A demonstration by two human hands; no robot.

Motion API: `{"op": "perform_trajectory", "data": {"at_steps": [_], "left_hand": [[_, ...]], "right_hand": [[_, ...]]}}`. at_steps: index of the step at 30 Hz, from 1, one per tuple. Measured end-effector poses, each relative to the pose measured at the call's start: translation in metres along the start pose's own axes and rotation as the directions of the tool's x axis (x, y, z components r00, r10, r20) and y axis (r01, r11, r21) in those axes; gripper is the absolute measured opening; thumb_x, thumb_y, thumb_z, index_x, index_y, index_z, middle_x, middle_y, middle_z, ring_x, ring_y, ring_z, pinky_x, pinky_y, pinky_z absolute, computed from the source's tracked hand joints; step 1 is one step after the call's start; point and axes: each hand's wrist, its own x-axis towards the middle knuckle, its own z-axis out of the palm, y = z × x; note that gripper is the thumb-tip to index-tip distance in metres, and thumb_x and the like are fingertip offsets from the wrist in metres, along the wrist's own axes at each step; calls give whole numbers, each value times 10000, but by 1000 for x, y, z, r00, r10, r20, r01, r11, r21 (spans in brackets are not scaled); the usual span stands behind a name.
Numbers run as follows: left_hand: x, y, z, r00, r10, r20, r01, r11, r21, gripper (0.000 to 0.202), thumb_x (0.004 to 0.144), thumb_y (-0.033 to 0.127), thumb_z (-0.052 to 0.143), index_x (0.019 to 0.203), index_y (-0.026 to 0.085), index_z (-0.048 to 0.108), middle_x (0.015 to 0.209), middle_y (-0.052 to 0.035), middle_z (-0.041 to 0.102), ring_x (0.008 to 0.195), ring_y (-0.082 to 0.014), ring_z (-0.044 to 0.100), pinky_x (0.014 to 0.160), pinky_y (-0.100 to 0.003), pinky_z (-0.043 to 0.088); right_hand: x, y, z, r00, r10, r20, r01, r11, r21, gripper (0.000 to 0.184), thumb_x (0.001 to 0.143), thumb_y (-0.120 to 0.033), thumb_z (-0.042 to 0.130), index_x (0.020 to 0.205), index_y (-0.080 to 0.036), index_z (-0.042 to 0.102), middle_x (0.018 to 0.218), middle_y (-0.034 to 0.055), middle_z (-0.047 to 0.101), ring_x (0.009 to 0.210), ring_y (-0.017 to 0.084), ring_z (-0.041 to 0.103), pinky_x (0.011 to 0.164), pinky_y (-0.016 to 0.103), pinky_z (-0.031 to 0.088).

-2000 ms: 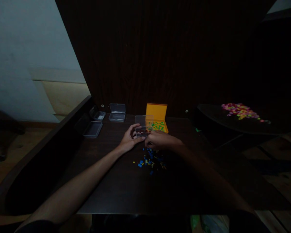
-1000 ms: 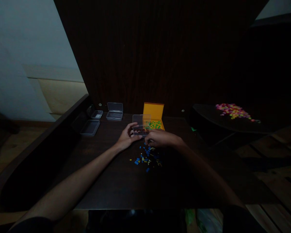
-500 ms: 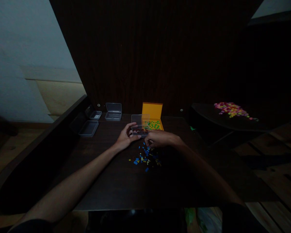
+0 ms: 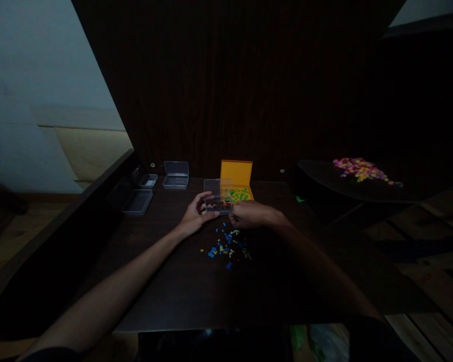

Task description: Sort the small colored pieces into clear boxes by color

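Left hand (image 4: 198,213): half curled, clear box (image 4: 218,197) is held.
Right hand (image 4: 247,214): curled; anything held can't be seen.
Bricks (image 4: 221,249): spread near right hand.

No text, label or number can be read.

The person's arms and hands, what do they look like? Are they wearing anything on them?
The left hand and the right hand are bare, with no gloves. No watch or bracelet shows on the wrists. Farther up, the left sleeve and the right sleeve look very dark, almost black. It is too dim to tell any pattern.
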Motion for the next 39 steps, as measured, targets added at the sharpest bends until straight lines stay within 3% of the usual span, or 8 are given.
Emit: {"op": "perform_trajectory", "data": {"at_steps": [5, 14, 18, 24, 29, 35, 39], "left_hand": [[1, -2, -1, 1000, -9, -8, 9, 1000, -8, 666, 575, 164, 799, 1167, 199, 497, 1281, -111, 527, 1002, -175, 609, 989, -417, 436], [1, -3, -2, 1000, 11, 11, -11, 1000, -12, 670, 570, 172, 803, 1163, 203, 493, 1297, -107, 515, 1011, -171, 599, 972, -404, 449], [1, -2, -1, 1000, 11, 8, -11, 1000, 2, 672, 572, 171, 801, 1166, 198, 487, 1292, -107, 515, 1009, -167, 598, 988, -405, 433], [1, -4, 0, 1000, 17, 12, -17, 1000, -19, 668, 569, 167, 801, 1161, 201, 494, 1260, -107, 531, 971, -162, 604, 931, -387, 468], [0, -1, 1, 1000, 13, 26, -12, 1000, -19, 673, 569, 176, 804, 1163, 199, 488, 1199, -94, 570, 958, -165, 609, 891, -360, 487], [-2, 0, 1, 999, -9, 36, 10, 1000, -26, 711, 561, 155, 803, 1188, 190, 470, 962, -30, 623, 864, -144, 615, 796, -279, 498], [-2, -1, 1, 998, -24, 57, 25, 1000, -17, 723, 566, 152, 802, 1201, 190, 458, 935, -19, 618, 818, -123, 607, 757, -247, 490]], "right_hand": [[5, -5, 3, 999, -36, 6, 36, 999, 31, 162, 777, -308, 577, 813, -193, 686, 740, 21, 643, 617, 121, 515, 515, 218, 289], [8, -12, 9, 999, -34, 21, 34, 999, -14, 159, 771, -219, 529, 785, -173, 681, 728, 35, 646, 617, 131, 529, 503, 224, 292], [6, -9, 5, 998, -68, 2, 68, 997, 42, 159, 752, -221, 553, 825, -162, 682, 752, 35, 648, 656, 135, 536, 528, 214, 314], [-1, 1, -9, 984, -94, -153, 118, 981, 154, 161, 796, -208, 529, 869, -154, 662, 709, 2, 612, 595, 104, 478, 558, 211, 306], [16, 1, -20, 951, -128, -283, 178, 971, 159, 206, 861, -216, 476, 929, -141, 655, 780, 32, 633, 667, 118, 511, 597, 218, 310], [43, -12, -14, 970, -88, -226, 98, 995, 31, 246, 885, -263, 456, 941, -145, 665, 853, 78, 669, 718, 148, 566, 598, 235, 320], [44, -14, -8, 970, -119, -211, 119, 993, -10, 283, 919, -277, 415, 976, -169, 670, 881, 77, 680, 744, 156, 596, 613, 237, 346]]}}
